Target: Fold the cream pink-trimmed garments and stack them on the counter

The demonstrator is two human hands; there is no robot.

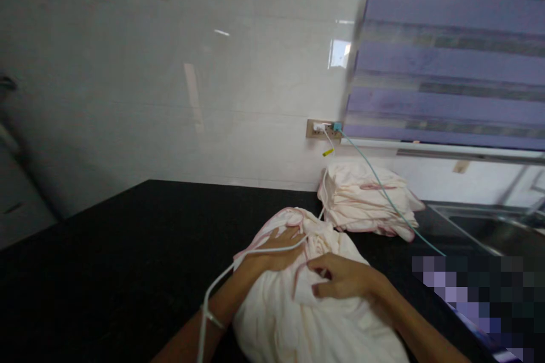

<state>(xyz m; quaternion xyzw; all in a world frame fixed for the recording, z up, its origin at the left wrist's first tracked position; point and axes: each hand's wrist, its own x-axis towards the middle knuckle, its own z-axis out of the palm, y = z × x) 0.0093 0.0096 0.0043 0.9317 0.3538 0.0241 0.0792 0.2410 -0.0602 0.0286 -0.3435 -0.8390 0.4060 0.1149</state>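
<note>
While wide and bare on its left half, black counter [106,249] spreading from the near edge to the far tiled wall [128,96]. Behind and to the right, purple-striped blind [447,51] hanging down to a pale sill. At far right, steel sink [489,227] sunk into the counter, partly blurred. Near centre, big crumpled cream cloth with pink trim [298,306] heaped on the counter, reaching down to the near edge. Just beyond it to the right, stack of folded cream cloths [366,198] of the same kind, close to the heap but whether touching, hard to tell. On the wall above the stack, socket plate [317,129] with two plugs in it. From there, white cable [221,283] trailing down over the heap and across the left wrist toward the near edge; thin teal cable [383,193] running right across the folded stack. On the heap, left hand [276,247] laid flat, fingers spread, pressing the top of the cloth. Just to its right, right hand [340,279] with fingers curled, pinching a fold of the same cloth. Hands close together, not touching. On the left wrist, thin bangle [213,317].
</note>
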